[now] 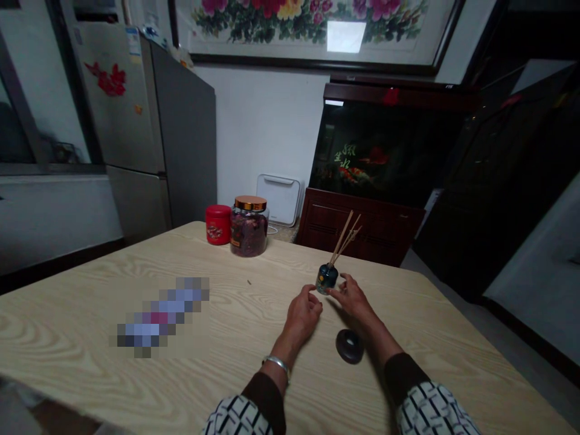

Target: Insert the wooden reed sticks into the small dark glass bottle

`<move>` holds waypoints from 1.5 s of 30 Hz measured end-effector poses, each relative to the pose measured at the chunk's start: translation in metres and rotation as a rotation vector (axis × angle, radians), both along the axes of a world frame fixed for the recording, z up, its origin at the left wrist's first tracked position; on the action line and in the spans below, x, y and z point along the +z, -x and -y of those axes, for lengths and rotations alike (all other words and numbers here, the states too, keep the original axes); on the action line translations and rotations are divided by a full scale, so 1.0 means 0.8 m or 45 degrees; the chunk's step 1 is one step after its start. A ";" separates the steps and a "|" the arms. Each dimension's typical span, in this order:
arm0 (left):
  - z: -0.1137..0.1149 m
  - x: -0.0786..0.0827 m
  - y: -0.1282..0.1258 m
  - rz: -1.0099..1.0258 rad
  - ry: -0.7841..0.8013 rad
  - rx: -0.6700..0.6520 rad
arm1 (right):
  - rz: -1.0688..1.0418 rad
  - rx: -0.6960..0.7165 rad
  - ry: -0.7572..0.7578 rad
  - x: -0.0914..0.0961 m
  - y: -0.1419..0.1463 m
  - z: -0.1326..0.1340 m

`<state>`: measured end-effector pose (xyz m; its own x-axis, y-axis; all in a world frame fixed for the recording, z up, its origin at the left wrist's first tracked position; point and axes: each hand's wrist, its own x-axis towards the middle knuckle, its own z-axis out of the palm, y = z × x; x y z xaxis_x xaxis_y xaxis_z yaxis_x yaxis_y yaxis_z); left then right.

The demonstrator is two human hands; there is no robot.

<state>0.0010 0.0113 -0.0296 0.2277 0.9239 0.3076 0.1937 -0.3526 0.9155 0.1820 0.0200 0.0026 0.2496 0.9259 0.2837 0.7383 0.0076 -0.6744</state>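
A small dark blue glass reed diffuser bottle [327, 279] stands on the pale wood table [254, 386], with several thin wooden sticks [345, 239] fanning up and right from its neck. My left hand [302, 314] rests just left of the bottle, fingers curled and holding nothing, with a metal bangle at the wrist. My right hand [351, 299] lies to the bottle's right, its fingertips at or very near the glass. Below them, between my forearms, sits a dark round ring-shaped stand [349, 346], touched by neither hand.
At the table's far edge stand a red lidded tin [218, 224] and a glass jar of dried flowers [249, 227] with a copper lid. A pixelated blurred patch [159, 315] covers part of the tabletop at left. Beyond the table are a refrigerator [140, 121] and a fish tank [385, 145].
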 end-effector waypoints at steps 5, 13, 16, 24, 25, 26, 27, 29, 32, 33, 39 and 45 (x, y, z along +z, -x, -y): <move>0.016 0.019 0.009 0.205 0.087 -0.098 | -0.561 0.173 0.013 0.024 -0.006 0.082; 0.081 0.199 0.043 0.844 0.169 -0.753 | -1.274 0.828 -0.287 0.220 0.008 0.177; 0.108 0.272 0.055 1.035 0.061 -0.942 | -1.326 1.001 -0.425 0.273 0.013 0.197; 0.146 0.337 0.063 1.208 -0.103 -1.178 | -1.435 1.186 -0.576 0.307 0.025 0.218; 0.146 0.329 0.062 1.228 -0.081 -1.188 | -1.470 1.194 -0.577 0.298 0.025 0.219; 0.146 0.318 0.060 1.247 -0.051 -1.194 | -1.509 1.200 -0.574 0.287 0.024 0.219; 0.146 0.305 0.059 1.262 -0.017 -1.201 | -1.552 1.205 -0.567 0.275 0.024 0.219; 0.143 0.278 0.056 1.293 0.050 -1.203 | -1.637 1.218 -0.548 0.248 0.023 0.217; 0.137 0.247 0.053 1.335 0.113 -1.194 | -1.726 1.249 -0.525 0.219 0.021 0.213; 0.135 0.242 0.053 1.340 0.122 -1.193 | -1.739 1.256 -0.522 0.214 0.021 0.212; 0.125 0.237 0.053 1.334 0.127 -1.179 | -1.705 1.205 -0.492 0.214 0.021 0.208; 0.102 0.206 0.052 1.257 0.232 -1.001 | -1.599 1.002 -0.419 0.189 0.007 0.191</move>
